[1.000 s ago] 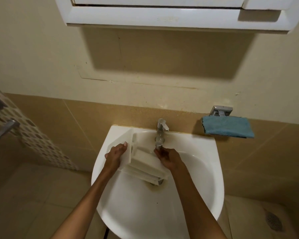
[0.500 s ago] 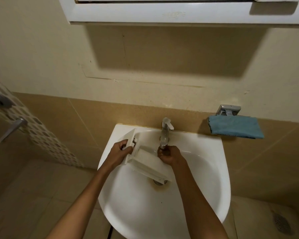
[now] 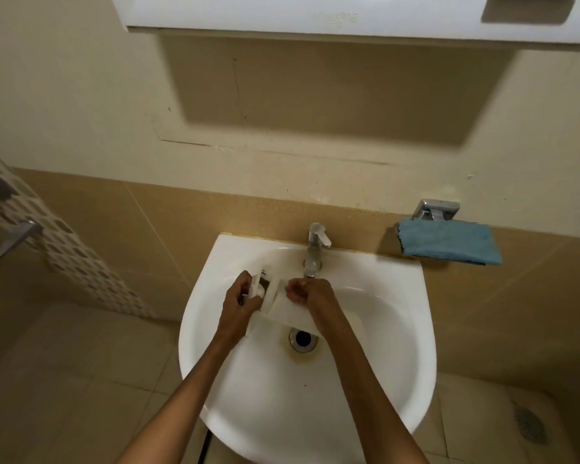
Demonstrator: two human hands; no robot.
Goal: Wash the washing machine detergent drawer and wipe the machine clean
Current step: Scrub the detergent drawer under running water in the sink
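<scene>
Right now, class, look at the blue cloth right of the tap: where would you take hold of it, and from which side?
Pinch the blue cloth at its near folded edge, coming from the front and slightly below. It lies folded flat on the chrome holder against the wall, so the back is blocked, while the near edge seems to overhang freely.

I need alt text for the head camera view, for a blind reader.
Two bare hands are on a white detergent drawer in a sink: the left hand grips one end, the right hand, fingers curled, is on it nearer the tap. A blue cloth hangs on the wall.
</scene>
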